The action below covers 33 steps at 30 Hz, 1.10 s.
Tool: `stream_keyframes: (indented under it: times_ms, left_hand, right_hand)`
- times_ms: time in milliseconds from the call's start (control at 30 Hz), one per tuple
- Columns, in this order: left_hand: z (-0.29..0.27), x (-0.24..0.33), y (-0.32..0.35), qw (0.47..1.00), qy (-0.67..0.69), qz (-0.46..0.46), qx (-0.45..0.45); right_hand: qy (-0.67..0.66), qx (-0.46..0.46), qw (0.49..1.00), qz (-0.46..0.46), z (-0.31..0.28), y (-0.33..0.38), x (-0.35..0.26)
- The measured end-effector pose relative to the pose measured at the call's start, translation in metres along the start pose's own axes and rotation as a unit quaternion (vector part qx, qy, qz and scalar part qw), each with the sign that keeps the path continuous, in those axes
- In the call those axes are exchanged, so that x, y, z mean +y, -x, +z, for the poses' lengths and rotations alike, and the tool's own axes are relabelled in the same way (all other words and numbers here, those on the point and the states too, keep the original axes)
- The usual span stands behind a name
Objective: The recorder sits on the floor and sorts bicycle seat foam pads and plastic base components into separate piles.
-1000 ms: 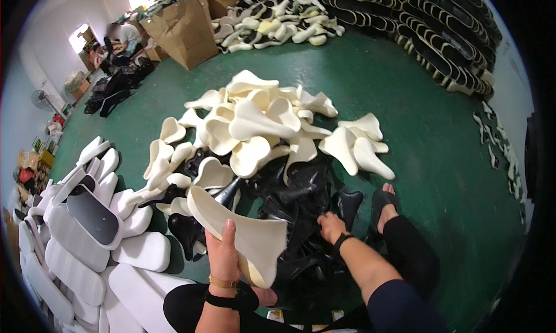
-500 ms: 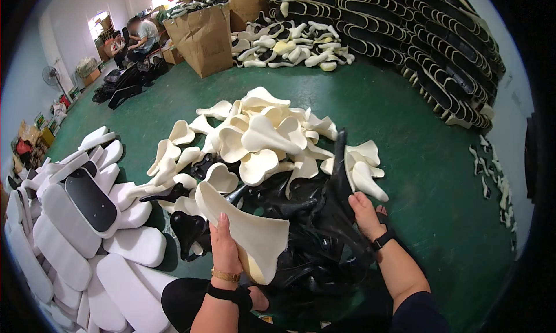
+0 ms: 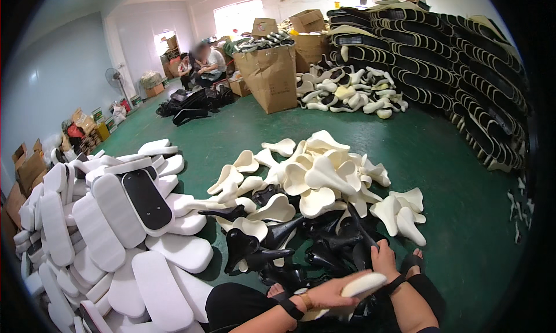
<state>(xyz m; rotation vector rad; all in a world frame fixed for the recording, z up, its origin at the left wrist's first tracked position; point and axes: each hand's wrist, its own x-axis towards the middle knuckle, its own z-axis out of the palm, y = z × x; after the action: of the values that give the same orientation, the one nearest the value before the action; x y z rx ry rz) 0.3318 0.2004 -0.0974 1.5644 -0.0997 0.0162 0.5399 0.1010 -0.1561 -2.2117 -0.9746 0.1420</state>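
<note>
My left hand (image 3: pixel 331 292) is closed around a cream foam bicycle saddle pad (image 3: pixel 365 285), held low over my lap with its rounded end toward my right forearm. My right hand (image 3: pixel 383 258) grips the edge of a black saddle-shaped piece (image 3: pixel 362 231), whose lower part is lost among other dark pieces. Between my feet lie several glossy black saddle-shaped pieces (image 3: pixel 327 258). Just beyond them rises a heap of cream saddle pads (image 3: pixel 324 174). Part of the held pad is hidden behind my left hand.
White padded oblong boards (image 3: pixel 101 229) are heaped on the left, one showing a black face (image 3: pixel 147 200). Further off stand a large cardboard box (image 3: pixel 266 78), a mound of pale pieces (image 3: pixel 353 92) and tall black stacks (image 3: pixel 440 61). Two people (image 3: pixel 205 63) sit at the back.
The view has swung up and to the left. My left hand has brought the cream pad down and rightward, close to my right forearm, and turned it. The black piece in my right hand is lower.
</note>
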Motion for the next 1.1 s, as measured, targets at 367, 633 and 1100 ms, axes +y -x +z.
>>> stream_keyframes:
  times_ms: [367, 633, 1100]
  left_hand:
    - [-0.036, -0.065, -0.01, 0.926, -0.047, -0.117, 0.355]
    - [-0.053, -0.016, -0.006, 0.824, 0.347, 0.027, 0.447]
    - [-0.032, -0.008, -0.042, 0.767, 0.466, 0.029, 0.439]
  right_hand:
    - [-0.646, -0.118, 0.746, 0.11, -0.109, -0.029, -0.06]
    - [-0.691, 0.015, 0.709, 0.14, -0.094, 0.024, -0.034]
    - [-0.135, 0.027, 0.961, -0.241, -0.055, 0.072, -0.099]
